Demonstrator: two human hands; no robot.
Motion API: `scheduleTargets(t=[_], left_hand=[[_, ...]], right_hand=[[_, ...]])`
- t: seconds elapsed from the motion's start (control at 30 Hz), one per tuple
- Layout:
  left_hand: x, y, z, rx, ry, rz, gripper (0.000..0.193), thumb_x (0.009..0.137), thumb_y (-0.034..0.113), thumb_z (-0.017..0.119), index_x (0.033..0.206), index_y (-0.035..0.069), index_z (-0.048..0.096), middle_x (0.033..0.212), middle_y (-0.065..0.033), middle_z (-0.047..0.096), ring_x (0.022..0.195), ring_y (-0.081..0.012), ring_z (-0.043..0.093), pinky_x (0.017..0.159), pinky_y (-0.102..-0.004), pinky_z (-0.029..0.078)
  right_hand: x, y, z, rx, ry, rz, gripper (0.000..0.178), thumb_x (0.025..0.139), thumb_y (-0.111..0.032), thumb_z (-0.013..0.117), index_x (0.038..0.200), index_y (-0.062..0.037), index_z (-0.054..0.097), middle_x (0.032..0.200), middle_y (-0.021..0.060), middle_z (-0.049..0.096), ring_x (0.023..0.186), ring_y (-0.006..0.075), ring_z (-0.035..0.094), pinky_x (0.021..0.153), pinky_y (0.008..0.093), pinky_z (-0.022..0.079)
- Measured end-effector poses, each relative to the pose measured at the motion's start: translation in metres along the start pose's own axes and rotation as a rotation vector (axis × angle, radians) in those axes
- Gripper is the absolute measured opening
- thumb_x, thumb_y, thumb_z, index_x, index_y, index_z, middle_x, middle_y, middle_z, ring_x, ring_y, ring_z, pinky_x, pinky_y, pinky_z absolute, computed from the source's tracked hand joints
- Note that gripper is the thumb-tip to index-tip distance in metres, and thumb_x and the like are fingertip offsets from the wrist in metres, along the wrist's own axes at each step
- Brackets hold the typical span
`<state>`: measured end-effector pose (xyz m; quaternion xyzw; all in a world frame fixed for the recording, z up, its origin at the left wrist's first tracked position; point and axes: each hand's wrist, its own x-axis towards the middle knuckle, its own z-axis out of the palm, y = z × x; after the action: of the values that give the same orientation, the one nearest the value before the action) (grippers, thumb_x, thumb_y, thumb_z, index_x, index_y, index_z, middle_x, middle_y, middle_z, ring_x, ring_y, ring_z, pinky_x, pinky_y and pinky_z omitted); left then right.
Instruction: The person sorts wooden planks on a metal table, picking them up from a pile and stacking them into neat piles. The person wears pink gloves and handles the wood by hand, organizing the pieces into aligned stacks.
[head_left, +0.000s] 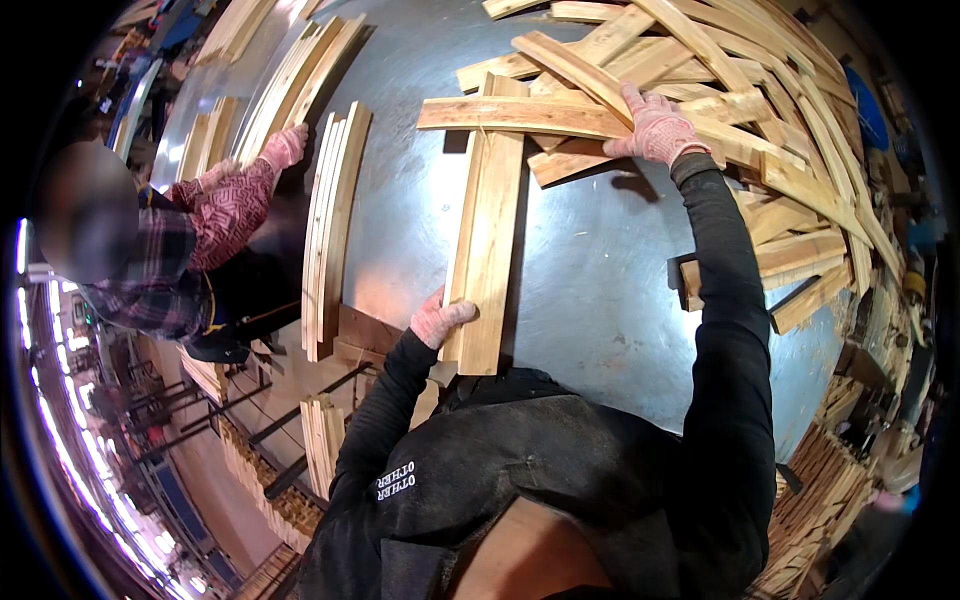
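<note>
My left hand (440,320), in a pinkish knit glove, is closed round the near end of a long pale wooden board (492,250). A narrower strip lies along its left side, and the thumb rests on top. Crosswise over the far part of this board lies a shorter wooden board (520,115). My right hand (658,128), gloved alike, grips the right end of that crosswise board, thumb at its near edge and fingers at the far edge. A slanting wooden board (570,72) also ends at these fingers. The palm side is hidden.
A heap of loose boards (800,200) covers the right of the metal table (600,270). Stacked strips (335,220) stand left of my board. Further left, a co-worker in a plaid top (160,260) has gloved hands on another stack (295,95). More wood lies below the table.
</note>
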<state>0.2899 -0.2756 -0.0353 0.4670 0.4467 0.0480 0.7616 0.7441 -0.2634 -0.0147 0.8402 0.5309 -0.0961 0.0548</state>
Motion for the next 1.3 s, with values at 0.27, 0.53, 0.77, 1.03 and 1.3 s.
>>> scheduleTargets(t=[0.27, 0.53, 0.77, 1.03, 1.3], left_hand=[[0.03, -0.036, -0.026, -0.093, 0.027, 0.024, 0.053, 0.09, 0.027, 0.069, 0.131, -0.002, 0.052, 0.108, -0.0076, 0.066, 0.097, -0.0159, 0.062, 0.085, -0.031, 0.051], [0.052, 0.005, -0.046, 1.473, 0.962, 0.564, 0.063, 0.082, 0.031, 0.073, 0.13, -0.002, 0.05, 0.097, -0.0192, 0.065, 0.087, -0.0365, 0.061, 0.077, -0.0441, 0.051], [0.094, 0.005, 0.056, 1.172, 0.357, -0.169, 0.11, 0.07, 0.042, 0.08, 0.15, 0.001, 0.017, 0.136, -0.0229, 0.049, 0.121, -0.0387, 0.053, 0.099, -0.0493, 0.045], [0.072, -0.019, 0.017, -0.028, 0.186, 0.224, 0.047, 0.087, 0.003, 0.067, 0.129, -0.004, 0.046, 0.109, -0.0094, 0.062, 0.095, -0.0149, 0.061, 0.086, -0.029, 0.051], [0.057, -0.02, 0.028, 0.195, 0.336, 0.408, 0.047, 0.092, 0.007, 0.061, 0.133, -0.003, 0.042, 0.117, -0.0119, 0.059, 0.107, -0.0174, 0.056, 0.096, -0.0299, 0.044]], right_hand=[[-0.056, -0.041, 0.019, 0.056, -0.146, 0.216, 0.086, 0.08, -0.017, 0.065, 0.153, -0.0235, 0.018, 0.126, 0.0235, 0.052, 0.114, 0.0408, 0.058, 0.094, 0.0495, 0.048], [-0.145, -0.068, 0.067, 0.574, -0.112, 0.545, 0.11, 0.071, -0.045, 0.081, 0.155, -0.0147, 0.017, 0.138, 0.0306, 0.043, 0.124, 0.0448, 0.049, 0.103, 0.046, 0.043], [-0.168, -0.056, 0.106, 0.627, 0.026, 0.618, 0.1, 0.074, -0.046, 0.08, 0.152, -0.0121, 0.027, 0.142, 0.0298, 0.041, 0.129, 0.043, 0.045, 0.106, 0.0436, 0.041], [-0.199, -0.042, 0.107, 0.96, 0.157, 0.65, 0.084, 0.082, -0.042, 0.074, 0.145, 0.0001, 0.037, 0.137, 0.0252, 0.051, 0.127, 0.0359, 0.051, 0.106, 0.0382, 0.039], [-0.201, -0.07, 0.125, 0.358, 0.386, 0.47, 0.079, 0.079, -0.042, 0.074, 0.141, -0.0035, 0.043, 0.142, 0.0269, 0.043, 0.13, 0.0429, 0.042, 0.109, 0.0494, 0.035]])
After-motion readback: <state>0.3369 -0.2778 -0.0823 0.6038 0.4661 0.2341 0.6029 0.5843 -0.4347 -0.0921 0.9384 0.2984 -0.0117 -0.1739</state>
